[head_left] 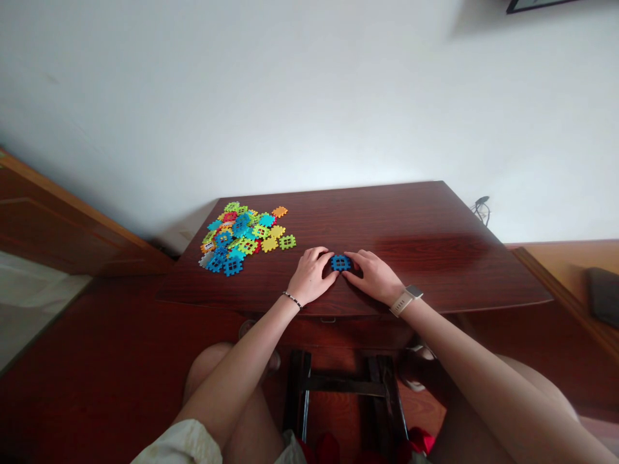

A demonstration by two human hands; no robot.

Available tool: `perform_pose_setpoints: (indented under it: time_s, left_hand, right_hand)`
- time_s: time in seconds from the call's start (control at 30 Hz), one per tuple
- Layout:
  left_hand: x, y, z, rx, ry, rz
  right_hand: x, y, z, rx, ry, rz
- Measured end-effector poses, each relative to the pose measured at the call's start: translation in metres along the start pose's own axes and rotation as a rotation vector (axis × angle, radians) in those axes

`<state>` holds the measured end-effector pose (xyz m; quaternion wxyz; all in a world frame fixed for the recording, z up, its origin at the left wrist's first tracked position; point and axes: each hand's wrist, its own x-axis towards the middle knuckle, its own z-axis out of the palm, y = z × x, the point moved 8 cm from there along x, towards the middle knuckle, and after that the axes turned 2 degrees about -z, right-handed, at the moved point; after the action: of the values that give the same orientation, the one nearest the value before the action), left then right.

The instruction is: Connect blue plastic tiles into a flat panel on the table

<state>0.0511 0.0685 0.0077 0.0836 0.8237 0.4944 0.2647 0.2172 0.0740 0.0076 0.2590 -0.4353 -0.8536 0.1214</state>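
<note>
A blue square interlocking building tile (341, 263) with notched edges and a window-like grid lies near the front middle of the table. My left hand (312, 273) grips its left edge between thumb and fingers. From the other side, my right hand (371, 274) pinches the right edge in the same way. To the left is a loose pile of similar tiles (242, 235) in blue, green, yellow, red and orange. A green tile (287, 241) at the pile's right side is the one closest to my left hand.
The dark wooden table (387, 219) stands against a white wall (309, 96). A black cable (481, 206) shows beyond its right edge. Below the front edge is a dark wooden stool frame (345, 385) between my legs. A wooden door (72, 219) is at the left.
</note>
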Motion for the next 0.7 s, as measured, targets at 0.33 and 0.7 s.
perform_pose_setpoints:
  time_s: [0.33,0.7]
  left_hand:
    - [0.000,0.001,0.000,-0.005,-0.003,0.001]
    - [-0.006,-0.003,-0.008,-0.072,-0.020,0.055]
  right_hand:
    - [-0.001,0.004,-0.002,-0.035,0.043,0.032]
    - [-0.003,0.002,-0.010,-0.086,0.051,0.036]
